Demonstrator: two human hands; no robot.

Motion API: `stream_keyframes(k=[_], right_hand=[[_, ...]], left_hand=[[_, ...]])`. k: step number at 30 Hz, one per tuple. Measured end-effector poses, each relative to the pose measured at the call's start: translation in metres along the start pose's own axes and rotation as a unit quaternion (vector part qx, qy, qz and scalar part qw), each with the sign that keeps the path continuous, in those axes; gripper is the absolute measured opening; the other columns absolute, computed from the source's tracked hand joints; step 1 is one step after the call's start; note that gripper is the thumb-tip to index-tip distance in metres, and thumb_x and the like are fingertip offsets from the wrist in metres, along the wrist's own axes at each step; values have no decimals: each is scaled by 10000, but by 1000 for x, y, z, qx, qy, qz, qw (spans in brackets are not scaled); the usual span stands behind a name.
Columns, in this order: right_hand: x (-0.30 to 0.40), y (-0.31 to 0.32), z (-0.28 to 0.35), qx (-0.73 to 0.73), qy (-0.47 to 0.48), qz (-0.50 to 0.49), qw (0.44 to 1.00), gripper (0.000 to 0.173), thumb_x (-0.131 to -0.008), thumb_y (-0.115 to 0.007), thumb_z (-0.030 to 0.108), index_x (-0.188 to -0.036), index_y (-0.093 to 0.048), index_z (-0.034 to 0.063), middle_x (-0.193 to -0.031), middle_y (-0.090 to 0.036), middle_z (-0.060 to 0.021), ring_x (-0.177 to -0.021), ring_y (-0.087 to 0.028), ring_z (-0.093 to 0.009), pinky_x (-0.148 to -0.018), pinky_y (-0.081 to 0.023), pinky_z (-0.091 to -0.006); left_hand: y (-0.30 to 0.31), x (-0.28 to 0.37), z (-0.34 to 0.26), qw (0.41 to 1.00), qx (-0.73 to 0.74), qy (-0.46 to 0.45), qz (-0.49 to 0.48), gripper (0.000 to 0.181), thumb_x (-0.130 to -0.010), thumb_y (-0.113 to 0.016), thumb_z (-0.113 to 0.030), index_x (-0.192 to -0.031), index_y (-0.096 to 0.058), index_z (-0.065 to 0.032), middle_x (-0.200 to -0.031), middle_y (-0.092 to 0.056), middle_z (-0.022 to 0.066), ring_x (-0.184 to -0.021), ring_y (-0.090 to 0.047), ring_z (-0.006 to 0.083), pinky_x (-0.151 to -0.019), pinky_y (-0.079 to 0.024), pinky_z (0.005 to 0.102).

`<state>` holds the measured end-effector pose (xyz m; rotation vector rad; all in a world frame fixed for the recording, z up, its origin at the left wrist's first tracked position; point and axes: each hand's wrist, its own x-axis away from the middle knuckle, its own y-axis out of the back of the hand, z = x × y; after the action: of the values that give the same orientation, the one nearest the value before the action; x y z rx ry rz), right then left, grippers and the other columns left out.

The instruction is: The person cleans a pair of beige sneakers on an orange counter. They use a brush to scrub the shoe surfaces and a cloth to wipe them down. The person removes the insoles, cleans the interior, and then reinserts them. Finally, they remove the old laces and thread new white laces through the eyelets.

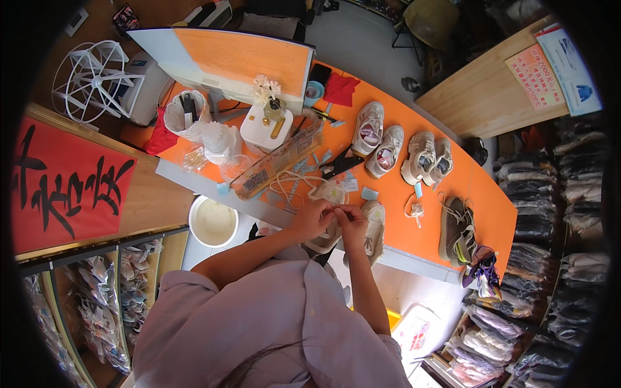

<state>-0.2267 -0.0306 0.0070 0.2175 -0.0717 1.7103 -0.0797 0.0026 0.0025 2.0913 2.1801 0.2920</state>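
My left hand (311, 221) and my right hand (352, 224) meet fingertip to fingertip above a white sneaker (322, 242). Whatever lies between the fingertips is too small to make out. Part of that sneaker is hidden beneath my hands. Its mate, another white sneaker (374, 224), stands just right of my right hand at the table's near edge. A pale shoelace (290, 180) lies in loose loops left of the sneaker's toe. Beyond them, black-handled scissors or a similar tool (341, 163) rest on the orange table (388, 194).
Two pairs of pale sneakers (368, 127) (418, 154) stand farther back. A bundled shoelace (415, 209), a brown shoe (452, 228) and purple shoes (481, 271) sit rightward. A long clear-sided box (276, 160), a white dispenser (266, 128) and a monitor (233, 63) stand leftward. A white bucket (213, 222) is below.
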Motion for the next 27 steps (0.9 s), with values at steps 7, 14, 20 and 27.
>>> stream_keyframes(k=[7,14,20,27], right_hand=[[-10,0,18,39,22,0,999,40,-907,-575,22,-878,-600,10,-771,-669,-58,-551,-543,-71,-501,-424,-205],[24,5,79,49,73,41,995,77,-891,-536,-52,-852,-523,13,-769,-670,-99,-509,-537,-98,-487,-441,-222],[77,58,253,-112,409,25,905,165,-901,-571,11,-806,-437,2,-638,-576,-163,-361,-465,-128,-327,-368,-214],[151,110,371,-319,575,33,753,165,-988,-458,120,-824,-451,105,-471,-377,21,-338,-420,-101,-420,-459,-255]], left_hand=[[-15,25,13,857,-428,-278,71,249,-821,-611,-174,-960,-639,31,-999,-636,175,-946,-596,329,-920,-443,440],[-30,19,32,834,-468,-286,53,369,-826,-561,-326,-961,-715,-18,-1023,-631,169,-1058,-518,338,-1073,-175,583],[-22,17,23,826,-492,-191,196,402,-821,-600,-348,-942,-714,18,-1075,-644,188,-1062,-516,340,-1079,-195,577],[-27,13,24,796,-546,-172,195,388,-890,-509,-393,-887,-757,-95,-1091,-653,139,-1133,-487,300,-1059,-200,552]])
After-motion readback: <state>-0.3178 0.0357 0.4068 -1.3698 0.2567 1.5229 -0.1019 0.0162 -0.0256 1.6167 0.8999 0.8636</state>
